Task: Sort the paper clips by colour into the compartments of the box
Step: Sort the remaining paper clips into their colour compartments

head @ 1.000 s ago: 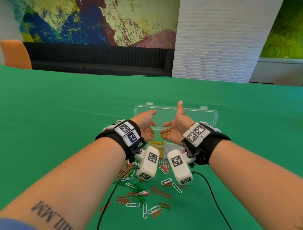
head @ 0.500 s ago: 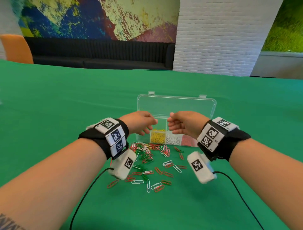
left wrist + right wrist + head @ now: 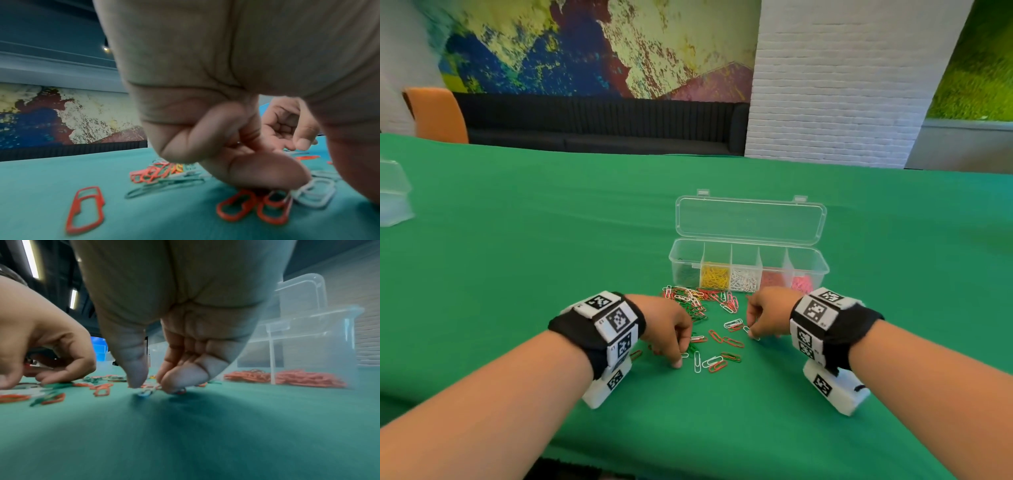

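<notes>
Loose paper clips [image 3: 702, 318], red, green & white, lie on the green cloth [image 3: 517, 274] between both hands, just short of the open clear box [image 3: 748, 263]. Left hand [image 3: 667, 329]: fingers curled, tips down on red clips [image 3: 252, 204]; firm grip can't be told. Right hand [image 3: 767, 315]: thumb & fingers closing round a white clip [image 3: 147, 391]. Wrist bands [image 3: 613, 325] carry black-&-white square codes, no readable text. Right wrist view alone shows red clips heaped behind the box wall.
</notes>
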`<state>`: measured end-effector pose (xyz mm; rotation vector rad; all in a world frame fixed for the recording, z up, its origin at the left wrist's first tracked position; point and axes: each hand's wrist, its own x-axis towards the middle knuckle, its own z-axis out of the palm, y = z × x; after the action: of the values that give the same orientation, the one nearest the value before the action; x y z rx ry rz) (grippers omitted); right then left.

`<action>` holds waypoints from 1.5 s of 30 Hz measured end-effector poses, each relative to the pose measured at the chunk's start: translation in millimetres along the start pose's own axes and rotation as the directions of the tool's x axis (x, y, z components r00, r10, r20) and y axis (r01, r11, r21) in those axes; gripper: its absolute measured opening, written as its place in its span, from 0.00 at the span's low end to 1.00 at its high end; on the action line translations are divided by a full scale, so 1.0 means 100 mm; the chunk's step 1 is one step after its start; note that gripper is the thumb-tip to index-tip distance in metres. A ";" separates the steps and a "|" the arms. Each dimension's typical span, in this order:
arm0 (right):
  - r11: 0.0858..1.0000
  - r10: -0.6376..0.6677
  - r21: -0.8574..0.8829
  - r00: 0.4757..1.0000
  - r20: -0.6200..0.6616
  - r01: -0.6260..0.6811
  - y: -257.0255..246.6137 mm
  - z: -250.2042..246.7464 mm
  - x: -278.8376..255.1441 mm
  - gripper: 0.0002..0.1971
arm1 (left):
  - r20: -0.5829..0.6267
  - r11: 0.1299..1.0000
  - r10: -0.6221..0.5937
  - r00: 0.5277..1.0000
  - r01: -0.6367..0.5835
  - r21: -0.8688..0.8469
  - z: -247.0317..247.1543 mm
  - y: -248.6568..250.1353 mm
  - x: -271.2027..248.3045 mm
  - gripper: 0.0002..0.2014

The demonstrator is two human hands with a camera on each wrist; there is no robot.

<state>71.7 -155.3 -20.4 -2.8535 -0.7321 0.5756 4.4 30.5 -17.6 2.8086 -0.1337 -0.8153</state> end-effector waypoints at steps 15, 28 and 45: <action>0.997 -0.083 -0.003 0.989 -0.122 0.083 -0.04 0.01 0.04 0.11 | -0.075 1.000 0.017 0.997 -0.016 0.026 -0.02 -0.05 0.02 0.04; 0.982 -0.159 -0.113 0.986 -0.058 0.152 -0.01 0.02 0.06 0.16 | -0.155 0.992 -0.048 0.987 0.028 -0.126 -0.19 0.01 0.10 0.06; 0.969 -0.195 -0.177 0.975 -0.107 0.174 0.01 0.05 0.11 0.06 | -0.155 0.995 0.009 0.988 0.006 0.099 -0.05 0.15 0.25 0.08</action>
<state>79.1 -150.9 -29.0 -2.8918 -1.0557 0.3216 27.2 13.4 -23.3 2.9518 -0.1552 -0.6012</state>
